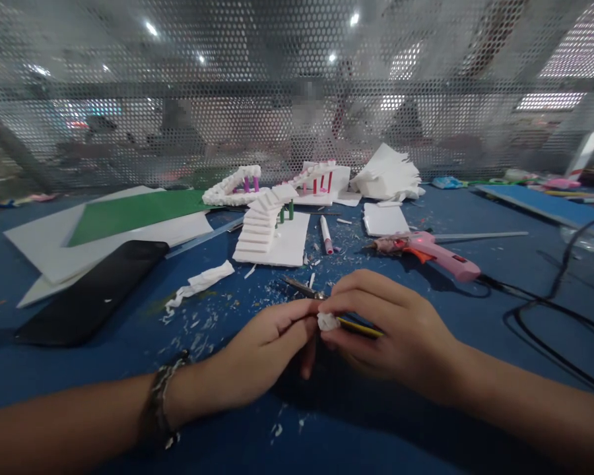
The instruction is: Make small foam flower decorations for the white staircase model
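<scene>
My left hand (272,346) is closed, thumb and forefinger pinched together against a small crumpled white piece (327,322). From the other side, my right hand (396,333) pinches the same piece between thumb and fingers. Beneath the fingers shows a pointed tool, likely scissors, with dark blades (301,287) and a yellow-and-black handle (360,327); whether either hand bears on it cannot be seen. Just beyond stands a small white staircase model (257,231) with green posts on a white base. A white stick with a pink end (326,236) lies near it.
A pink glue gun (440,254) with a black cord (517,310) lies at right. At left are a black flat object (96,290), green sheet (133,214) and twisted white strip (200,284). More white models (232,188) and a perforated screen (257,86) stand behind. Scraps litter the blue table.
</scene>
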Available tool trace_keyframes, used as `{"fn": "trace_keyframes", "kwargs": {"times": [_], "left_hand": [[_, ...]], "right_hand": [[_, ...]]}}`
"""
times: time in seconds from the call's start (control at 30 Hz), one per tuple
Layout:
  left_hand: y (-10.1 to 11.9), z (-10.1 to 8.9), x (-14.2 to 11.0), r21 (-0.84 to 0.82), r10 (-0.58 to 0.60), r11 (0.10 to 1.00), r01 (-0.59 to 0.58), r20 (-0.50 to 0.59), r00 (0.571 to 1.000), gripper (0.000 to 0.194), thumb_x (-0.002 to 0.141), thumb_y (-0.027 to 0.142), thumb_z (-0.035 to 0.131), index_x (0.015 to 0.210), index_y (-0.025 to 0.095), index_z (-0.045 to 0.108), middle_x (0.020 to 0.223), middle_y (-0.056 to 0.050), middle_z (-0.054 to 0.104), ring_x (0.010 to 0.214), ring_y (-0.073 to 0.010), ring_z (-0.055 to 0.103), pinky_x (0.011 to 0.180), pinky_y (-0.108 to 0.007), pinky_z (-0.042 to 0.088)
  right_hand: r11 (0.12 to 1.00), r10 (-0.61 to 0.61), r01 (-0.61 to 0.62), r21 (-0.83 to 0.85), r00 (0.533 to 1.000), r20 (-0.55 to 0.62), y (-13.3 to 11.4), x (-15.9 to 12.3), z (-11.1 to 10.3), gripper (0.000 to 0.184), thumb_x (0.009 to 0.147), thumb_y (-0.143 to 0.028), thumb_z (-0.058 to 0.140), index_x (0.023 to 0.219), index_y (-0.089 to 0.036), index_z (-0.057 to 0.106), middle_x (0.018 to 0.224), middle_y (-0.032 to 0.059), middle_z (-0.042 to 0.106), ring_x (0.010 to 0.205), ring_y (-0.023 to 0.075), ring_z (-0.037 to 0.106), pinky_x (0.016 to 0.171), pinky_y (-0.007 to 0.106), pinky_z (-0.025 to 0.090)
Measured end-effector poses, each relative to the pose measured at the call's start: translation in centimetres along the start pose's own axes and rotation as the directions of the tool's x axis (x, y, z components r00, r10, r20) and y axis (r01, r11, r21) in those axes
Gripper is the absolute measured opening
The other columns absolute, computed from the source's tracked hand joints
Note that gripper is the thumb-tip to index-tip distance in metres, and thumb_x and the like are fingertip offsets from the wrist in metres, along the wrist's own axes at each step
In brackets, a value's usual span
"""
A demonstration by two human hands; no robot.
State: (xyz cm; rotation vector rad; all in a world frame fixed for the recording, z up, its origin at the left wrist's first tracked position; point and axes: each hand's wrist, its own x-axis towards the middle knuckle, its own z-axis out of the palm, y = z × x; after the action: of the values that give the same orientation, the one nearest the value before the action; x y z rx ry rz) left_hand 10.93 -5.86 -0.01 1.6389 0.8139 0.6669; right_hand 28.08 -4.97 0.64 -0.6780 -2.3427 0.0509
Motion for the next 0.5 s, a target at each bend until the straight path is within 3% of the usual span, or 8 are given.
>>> {"fn": "trace_keyframes", "kwargs": {"times": [0.23,0.33,0.4,0.5], "left_hand": [[0.0,-0.22,0.21,-0.122,0.033,0.992,-0.027,0.046,0.998,0.012,0.08,0.019,0.04,0.077,0.016,0.05,0.059,0.006,0.041,0.05,-0.0062,0.038,0.049,-0.016,0.031],[0.09,-0.24,0.4,-0.099,0.002,0.995,0.001,0.027,1.0,0.012,0.08,0.021,0.041,0.076,0.015,0.051,0.058,0.006,0.041,0.05,-0.0059,0.037,0.049,-0.016,0.03],[0.16,-0.22,0.45,-0.068,-0.02,0.997,0.021,0.009,1.0,0.017,0.082,0.022,0.039,0.072,0.015,0.051,0.057,0.006,0.042,0.05,-0.0063,0.037,0.049,-0.016,0.029],[0.14,-0.24,0.43,-0.057,-0.07,0.996,0.069,-0.024,0.997,0.02,0.083,0.023,0.037,0.071,0.015,0.051,0.053,0.007,0.042,0.049,-0.0066,0.036,0.049,-0.017,0.029]], "right_hand": [[0.999,0.027,-0.026,0.041,0.999,-0.019,0.14,0.25,0.01,0.006,0.074,-0.017,0.057,0.078,-0.013,0.054,0.074,0.0033,0.056,0.07,0.0118,0.05,0.062,0.022,0.042],[0.993,0.061,-0.065,0.096,0.997,0.042,0.07,0.31,-0.1,0.009,0.073,-0.018,0.058,0.079,-0.013,0.054,0.074,0.0026,0.054,0.068,0.0112,0.049,0.06,0.021,0.041],[0.964,0.151,-0.175,0.201,0.98,0.126,-0.06,0.46,-0.28,0.013,0.071,-0.021,0.06,0.08,-0.013,0.054,0.071,0.0008,0.052,0.062,0.0093,0.048,0.055,0.019,0.04],[0.872,0.303,-0.374,0.315,0.919,0.252,-0.29,0.73,-0.49,0.01,0.074,-0.024,0.056,0.079,-0.014,0.054,0.065,-0.0018,0.051,0.054,0.007,0.045,0.049,0.016,0.038]]}}
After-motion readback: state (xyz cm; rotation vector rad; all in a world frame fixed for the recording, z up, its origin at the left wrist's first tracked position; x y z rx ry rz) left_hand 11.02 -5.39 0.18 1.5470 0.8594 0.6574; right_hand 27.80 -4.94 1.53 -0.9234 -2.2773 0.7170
